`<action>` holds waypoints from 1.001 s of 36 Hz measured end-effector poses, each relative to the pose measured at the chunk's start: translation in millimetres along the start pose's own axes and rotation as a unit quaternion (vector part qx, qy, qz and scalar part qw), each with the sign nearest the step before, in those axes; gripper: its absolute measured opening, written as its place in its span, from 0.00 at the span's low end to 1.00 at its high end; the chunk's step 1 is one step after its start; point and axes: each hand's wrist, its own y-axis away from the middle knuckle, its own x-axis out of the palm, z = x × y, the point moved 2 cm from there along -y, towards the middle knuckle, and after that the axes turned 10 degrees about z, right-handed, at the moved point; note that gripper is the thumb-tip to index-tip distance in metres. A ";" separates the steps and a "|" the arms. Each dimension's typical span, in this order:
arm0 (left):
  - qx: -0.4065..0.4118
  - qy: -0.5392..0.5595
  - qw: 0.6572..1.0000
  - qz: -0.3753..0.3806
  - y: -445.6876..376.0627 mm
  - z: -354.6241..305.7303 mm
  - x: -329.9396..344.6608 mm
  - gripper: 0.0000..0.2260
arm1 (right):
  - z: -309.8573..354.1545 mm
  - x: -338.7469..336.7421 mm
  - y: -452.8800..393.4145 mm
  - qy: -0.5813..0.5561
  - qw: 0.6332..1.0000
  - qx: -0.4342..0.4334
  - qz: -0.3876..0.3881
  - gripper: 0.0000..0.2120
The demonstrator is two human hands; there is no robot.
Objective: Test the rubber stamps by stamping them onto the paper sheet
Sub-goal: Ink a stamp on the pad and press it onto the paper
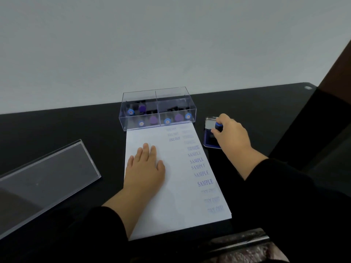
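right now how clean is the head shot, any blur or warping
Head view: wide-angle warp bows the table edge; the farthest prints on the paper sheet are too blurred to read, the SAMPLE prints nearer are legible; the clear box and the lid catch soft reflections; lighting is even.

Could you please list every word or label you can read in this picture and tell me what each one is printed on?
"SAMPLE": stamped several times down the right side of the paper sheet.
"FAX OUT": stamped near the sheet's top, by the clear stamp box.
Fainter imprints at the sheet's top right and bottom right: too blurred to read.
Stamp in the right hand, ink pad, stamps in the box: no legible text.
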 end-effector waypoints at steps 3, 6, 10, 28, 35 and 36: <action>0.002 -0.003 1.000 0.004 -1.9 1.1 -5.0 0.24 | -1.9 2.9 2.1 0.001 1.000 -0.001 -0.005 0.07; 0.003 -0.015 1.000 -0.001 -5.3 4.9 -12.7 0.24 | -4.2 6.5 3.8 -0.001 1.000 -0.007 -0.017 0.07; 0.003 -0.011 1.000 0.002 -6.7 5.1 -12.8 0.24 | -6.9 10.6 4.4 -0.001 0.999 -0.015 -0.028 0.08; -0.026 -0.040 0.998 0.040 -10.5 10.0 -12.1 0.28 | -3.8 13.7 8.0 0.008 1.000 0.003 -0.029 0.09; 0.005 -0.044 0.998 0.039 -9.0 22.5 -23.4 0.27 | -0.1 8.1 7.6 -0.010 1.000 0.010 -0.012 0.09; 0.006 -0.040 0.998 0.039 -9.6 23.3 -21.7 0.27 | 1.2 7.2 7.8 -0.011 1.000 0.009 -0.011 0.09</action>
